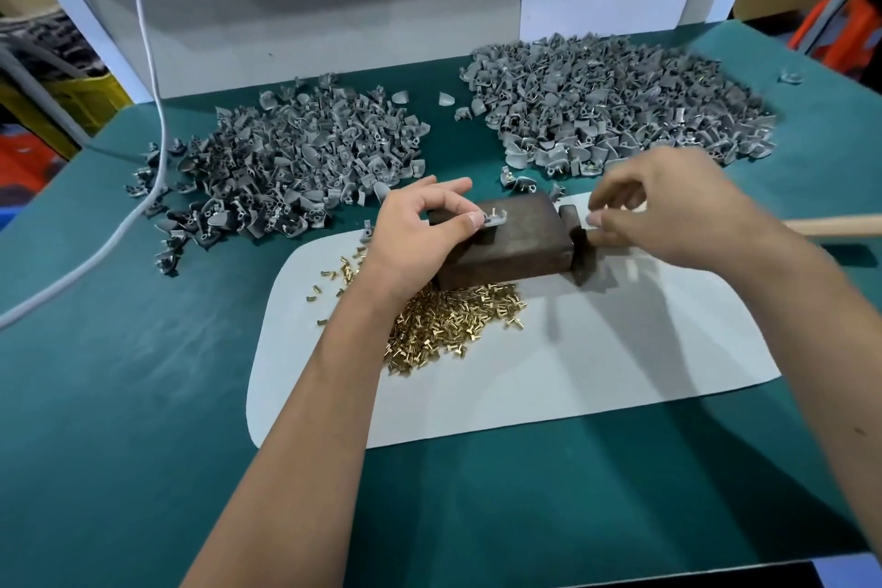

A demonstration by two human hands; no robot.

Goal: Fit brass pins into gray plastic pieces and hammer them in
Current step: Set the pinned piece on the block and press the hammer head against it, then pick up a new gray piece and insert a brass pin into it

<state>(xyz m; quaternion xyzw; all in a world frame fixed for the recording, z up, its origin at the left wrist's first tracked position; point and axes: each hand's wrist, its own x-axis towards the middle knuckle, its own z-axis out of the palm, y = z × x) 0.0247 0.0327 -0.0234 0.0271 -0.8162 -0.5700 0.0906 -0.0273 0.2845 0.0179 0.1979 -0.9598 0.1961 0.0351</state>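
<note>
Over the block (506, 239), left hand (420, 229) pinches a gray piece (494, 219); right hand (668, 210) blurred, grip unclear.

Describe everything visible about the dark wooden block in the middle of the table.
The wooden block is a dark brown, rectangular slab with rounded corners and a worn, smooth top. It lies flat on the white mat, turned slightly askew. The left hand rests at its left end, pinching a gray plastic piece on its top surface. The brass pins are heaped against its near edge. The dark hammer head sits by its right end.
</note>
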